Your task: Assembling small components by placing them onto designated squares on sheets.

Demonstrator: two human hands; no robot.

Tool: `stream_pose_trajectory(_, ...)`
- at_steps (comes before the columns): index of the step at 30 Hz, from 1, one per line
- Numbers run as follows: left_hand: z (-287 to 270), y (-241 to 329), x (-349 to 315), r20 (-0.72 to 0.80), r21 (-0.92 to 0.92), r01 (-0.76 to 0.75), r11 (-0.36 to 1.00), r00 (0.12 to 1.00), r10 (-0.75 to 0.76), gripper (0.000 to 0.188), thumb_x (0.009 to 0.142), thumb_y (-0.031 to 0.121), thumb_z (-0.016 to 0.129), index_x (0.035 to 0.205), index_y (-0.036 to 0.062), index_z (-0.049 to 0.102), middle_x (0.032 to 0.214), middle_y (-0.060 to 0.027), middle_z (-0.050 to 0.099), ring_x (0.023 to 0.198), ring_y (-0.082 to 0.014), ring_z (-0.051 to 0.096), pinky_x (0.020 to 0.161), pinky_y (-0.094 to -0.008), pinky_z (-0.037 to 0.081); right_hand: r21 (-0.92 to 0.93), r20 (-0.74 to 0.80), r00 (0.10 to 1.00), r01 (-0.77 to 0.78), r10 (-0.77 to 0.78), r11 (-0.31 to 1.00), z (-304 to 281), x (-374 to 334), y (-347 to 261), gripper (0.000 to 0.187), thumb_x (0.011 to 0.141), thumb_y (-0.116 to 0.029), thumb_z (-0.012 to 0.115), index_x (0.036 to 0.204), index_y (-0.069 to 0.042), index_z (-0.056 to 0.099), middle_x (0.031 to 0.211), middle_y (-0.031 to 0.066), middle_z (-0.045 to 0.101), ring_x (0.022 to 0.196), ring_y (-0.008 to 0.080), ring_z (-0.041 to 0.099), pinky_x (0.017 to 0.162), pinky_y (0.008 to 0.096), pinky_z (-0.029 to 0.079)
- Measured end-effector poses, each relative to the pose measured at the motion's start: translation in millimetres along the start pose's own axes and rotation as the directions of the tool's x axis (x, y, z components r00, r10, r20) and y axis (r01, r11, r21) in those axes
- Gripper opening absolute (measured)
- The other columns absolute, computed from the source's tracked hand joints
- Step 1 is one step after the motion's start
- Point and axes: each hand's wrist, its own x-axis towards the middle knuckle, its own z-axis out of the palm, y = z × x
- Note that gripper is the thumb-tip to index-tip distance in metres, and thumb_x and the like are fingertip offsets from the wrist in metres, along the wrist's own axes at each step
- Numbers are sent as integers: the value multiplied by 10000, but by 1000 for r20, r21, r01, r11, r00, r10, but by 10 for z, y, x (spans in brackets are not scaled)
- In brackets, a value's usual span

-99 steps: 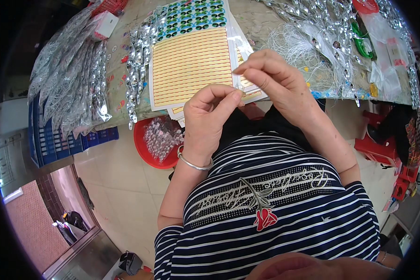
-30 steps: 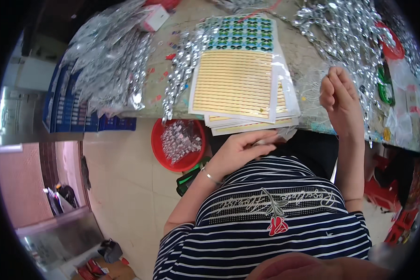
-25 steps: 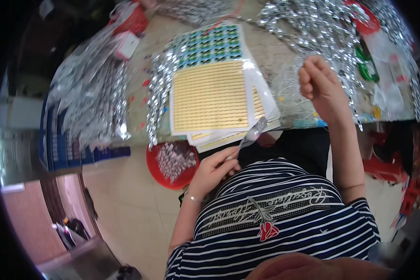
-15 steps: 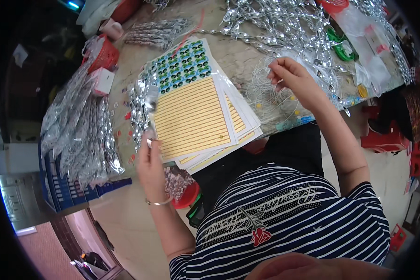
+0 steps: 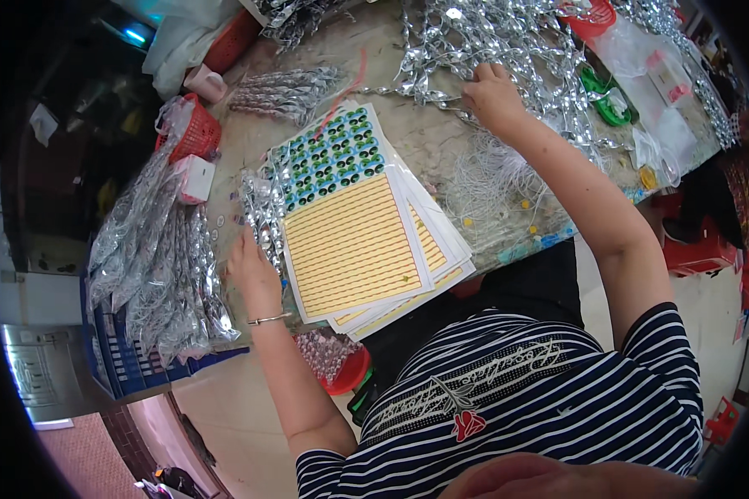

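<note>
red basket (image 5: 200, 135) | white box (image 5: 195, 180) | blue crate (image 5: 129, 378) | red stool (image 5: 707, 252)

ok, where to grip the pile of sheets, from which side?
Probably its near edge: pinch the pile of sheets from the near side. It lies flat, and that edge seems to overhang the table, likely leaving room underneath.

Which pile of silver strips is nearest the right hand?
The wide, loose tangle left of the green container: the right hand is at its edge, while the other silver piles lie farther off.
</note>
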Motion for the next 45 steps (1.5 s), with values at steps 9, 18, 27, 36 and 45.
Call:
stream_pose_trajectory(9, -150, 146, -69, -74, -9, 42, 999, 996, -43, 412, 883, 88, 539, 1290, 35, 501, 1251, -206, 512, 1129, -385, 467, 969, -449, 371, 43, -73, 993, 94, -90, 995, -417, 339, 121, 103, 822, -168, 605, 885, -122, 671, 903, 77, 628, 895, 313, 557, 779, 415, 469)
stream_pose_trajectory(18, -396, 789, -63, -166, -316, -119, 941, 984, 69, 321, 860, 86, 599, 1169, -3, 588, 1191, -166, 557, 1106, -334, 508, 957, -406, 395, 167, 204, 976, 45, -79, 985, -742, 271, -136, 196, 908, -231, 552, 1034, -96, 617, 887, 127, 663, 842, 287, 637, 753, 376, 496)
stream_pose_trajectory(27, -770, 1771, -49, -401, -223, -561, 797, 798, 449, 647, 782, 118, 698, 1352, 4, 414, 1137, -156, 590, 1055, -293, 563, 886, -381, 450, 690, 30, 879, 327, -476, 646, -1224, -320, -1017, 143, 846, -95, 552, 964, -55, 622, 873, 138, 662, 823, 303, 642, 705, 374, 502)
stream_pose_trajectory(36, -546, 1880, -454, 193, -695, -185, 695, 883, 428, 668, 799, 254, 699, 1369, 68, 404, 846, -131, 664, 705, -291, 644, 625, -365, 504, 871, 332, 874, -141, -355, 470, -1412, -974, -1174, 169, 871, -104, 599, 1003, -5, 632, 876, 134, 650, 797, 243, 646, 687, 324, 493)
stream_pose_trajectory(45, -430, 1785, -766, 632, -743, 545, 389, 762, 139, 182, 893, 131, 609, 1044, 29, 603, 860, -60, 682, 665, -77, 581, 586, -219, 463, 562, 265, 964, -148, -7, 814, -527, -749, -376, 180, 863, -165, 620, 962, -23, 669, 928, 117, 608, 845, 251, 583, 761, 333, 469)
